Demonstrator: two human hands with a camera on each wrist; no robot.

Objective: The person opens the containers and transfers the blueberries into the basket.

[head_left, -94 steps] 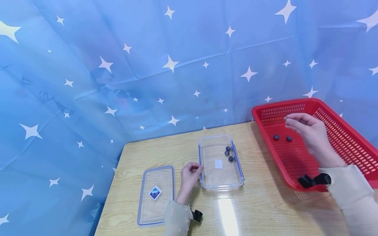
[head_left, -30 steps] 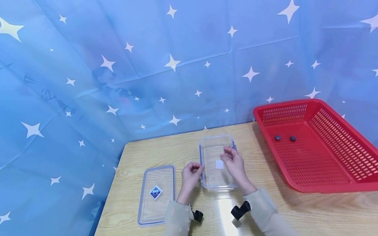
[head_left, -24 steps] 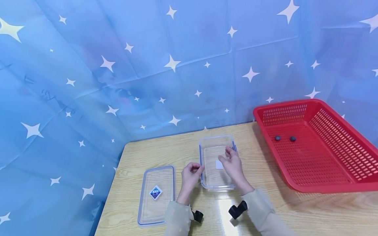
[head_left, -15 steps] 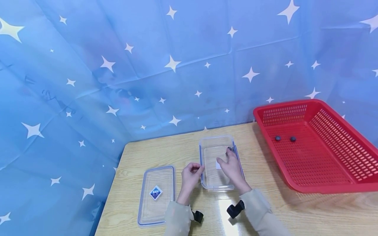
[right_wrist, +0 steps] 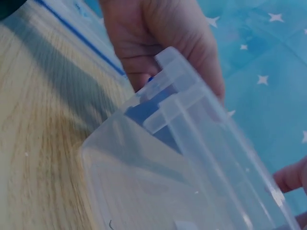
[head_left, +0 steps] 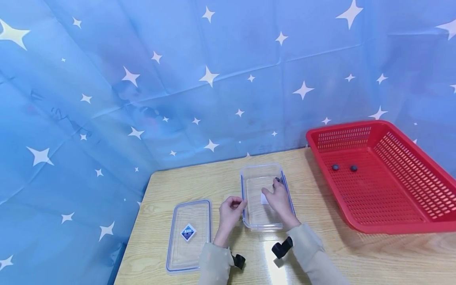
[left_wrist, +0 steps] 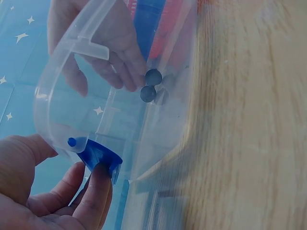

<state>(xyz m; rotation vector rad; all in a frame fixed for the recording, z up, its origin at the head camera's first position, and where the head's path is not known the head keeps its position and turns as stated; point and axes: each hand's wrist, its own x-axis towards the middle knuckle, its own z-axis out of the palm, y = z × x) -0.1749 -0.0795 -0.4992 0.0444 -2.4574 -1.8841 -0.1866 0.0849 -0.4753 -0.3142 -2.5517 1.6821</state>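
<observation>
A clear plastic food container [head_left: 263, 227] with blue side latches stands on the table without its lid. My left hand [head_left: 229, 215] grips its left side, the thumb by the rim and a finger against the blue latch [left_wrist: 101, 158]. My right hand [head_left: 279, 202] reaches into the container over its right side, thumb spread away from the other fingers. In the left wrist view its fingertips are right at two dark blueberries [left_wrist: 153, 76] by the far wall. The right hand hides part of the berries in the head view.
The container's lid [head_left: 182, 253], blue-edged with a BXH label [head_left: 188, 232], lies flat to the left. A red perforated basket [head_left: 384, 227] stands at the right with two blueberries [head_left: 335, 167] inside. A blue star-patterned cloth [head_left: 228, 91] hangs behind the table.
My right hand has come from above the red basket into the container, then dipped lower toward the berries while its fingers and thumb spread. The left hand has stayed at the container's left side.
</observation>
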